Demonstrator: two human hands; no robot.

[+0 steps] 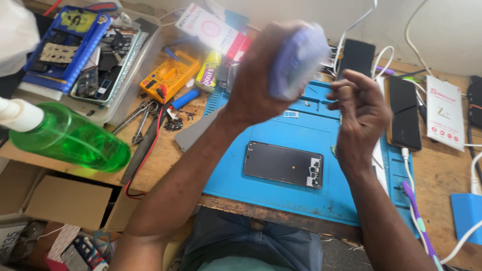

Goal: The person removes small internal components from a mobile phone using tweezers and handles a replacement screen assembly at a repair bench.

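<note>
Left hand closed around a pale purple cloth (blurred), raised over the blue mat. Right hand beside it, fingers curled, holding nothing visible. Below the grip lies a dark phone; a green bottle sits far left.

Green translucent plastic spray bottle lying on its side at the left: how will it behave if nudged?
The green translucent spray bottle lies on its side over the cardboard box, so its round body would probably roll. Smooth plastic likely makes it somewhat slippery. It looks light and rigid; whether it holds liquid cannot be told.
</note>
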